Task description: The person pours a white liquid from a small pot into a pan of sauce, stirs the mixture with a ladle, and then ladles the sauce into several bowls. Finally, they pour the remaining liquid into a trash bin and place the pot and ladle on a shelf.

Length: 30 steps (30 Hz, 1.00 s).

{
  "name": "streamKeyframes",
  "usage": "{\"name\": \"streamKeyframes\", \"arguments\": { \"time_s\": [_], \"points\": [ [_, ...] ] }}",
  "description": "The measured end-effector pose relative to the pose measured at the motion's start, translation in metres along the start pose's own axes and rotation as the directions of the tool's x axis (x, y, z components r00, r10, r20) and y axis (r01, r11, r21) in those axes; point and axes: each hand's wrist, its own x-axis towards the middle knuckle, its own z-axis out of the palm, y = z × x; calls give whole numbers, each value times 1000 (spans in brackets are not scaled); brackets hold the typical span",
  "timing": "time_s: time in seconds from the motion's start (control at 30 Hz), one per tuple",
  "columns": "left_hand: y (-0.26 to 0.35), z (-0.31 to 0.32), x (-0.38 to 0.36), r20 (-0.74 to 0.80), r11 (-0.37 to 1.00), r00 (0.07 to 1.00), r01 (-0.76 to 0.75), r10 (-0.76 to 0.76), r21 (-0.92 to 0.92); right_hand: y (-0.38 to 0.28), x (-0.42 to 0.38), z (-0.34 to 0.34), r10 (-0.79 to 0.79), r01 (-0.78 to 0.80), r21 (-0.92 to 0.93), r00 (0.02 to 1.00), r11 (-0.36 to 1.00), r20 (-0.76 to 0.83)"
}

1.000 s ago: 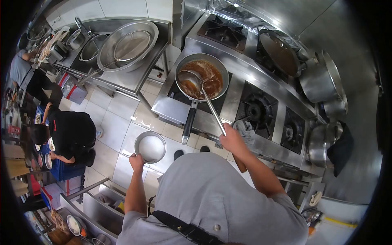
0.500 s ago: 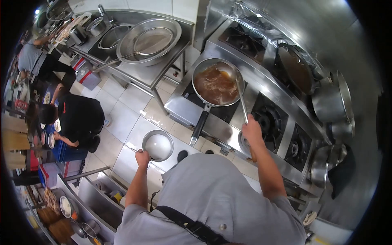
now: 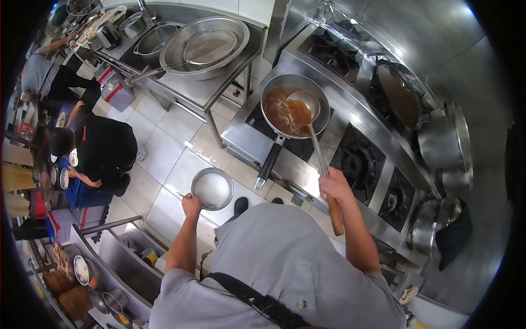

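My right hand [image 3: 335, 184] is closed around the long handle of a ladle [image 3: 318, 149], which has a wooden grip. The ladle's bowl dips into brown liquid [image 3: 278, 104] in a frying pan [image 3: 323, 94]. That pan sits on a stove burner, its black handle [image 3: 268, 164] pointing toward me with no hand on it. Off to the left, my left hand [image 3: 191, 205] grips the short handle of a metal saucepan [image 3: 230, 182] above the floor. Pale white contents [image 3: 212, 189] show inside the saucepan; whether they are liquid cannot be made out.
Bare burners [image 3: 355, 159] lie right of the pan. A large wok [image 3: 399, 90] and stockpots [image 3: 445, 134] stand along the back wall. Upper left, a steel table [image 3: 189, 90] holds a wide basin [image 3: 241, 41] with a strainer. A co-worker in black [image 3: 107, 148] bends over bowls at left.
The ladle's bowl has turned and now shows in the pan's liquid, with its shaft swung toward me. My right hand has shifted slightly down-left along with it. The saucepan stays nearly in place.
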Motion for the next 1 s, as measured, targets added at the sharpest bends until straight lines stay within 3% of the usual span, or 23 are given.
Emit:
{"name": "streamKeyframes", "arguments": {
  "time_s": [0.1, 0.23, 0.3, 0.43, 0.5, 0.53, 0.6, 0.63, 0.7, 0.73, 1.0],
  "points": [
    [2, 0, 1, 10, 1000, 1000, 10, -10, -5, -17, -10, -4, 109, -126, 164, 988, 978, 113],
    [18, -8, -5, 34, 998, 998, 56, -57, 24, -17, -25, 3, 69, -83, 131, 992, 988, 109],
    [18, -10, -5, 26, 999, 999, 29, -30, 37, -22, -39, 7, 11, -5, -111, 998, 994, 56],
    [2, -5, 7, 20, 999, 1000, 19, -20, 46, -7, -51, 8, -79, 75, -234, 997, 969, -10],
    [3, -6, 7, 26, 998, 999, 22, -23, 61, 10, -54, 7, -214, 155, -458, 974, 875, -79],
    [5, -7, 7, 28, 997, 999, 26, -29, 76, 15, -61, 9, -215, 154, -457, 973, 876, -83],
    [2, -6, 10, 38, 997, 998, 44, -47, 66, 20, -78, 18, -509, 327, -635, 852, 699, -121],
    [4, -6, 10, 46, 996, 997, 65, -68, 55, 21, -83, 22, -510, 325, -635, 851, 701, -127],
    [6, -5, 8, 46, 997, 996, 75, -76, 30, 22, -89, 29, -272, 87, -623, 939, 778, -209],
    [8, -5, 7, 43, 996, 995, 91, -91, 6, 26, -89, 31, -245, 48, -662, 947, 748, -208],
    [37, -14, -11, 30, 998, 999, 22, -20, -50, 57, -43, 30, -336, 123, -751, 932, 649, -138]
  ]
}}
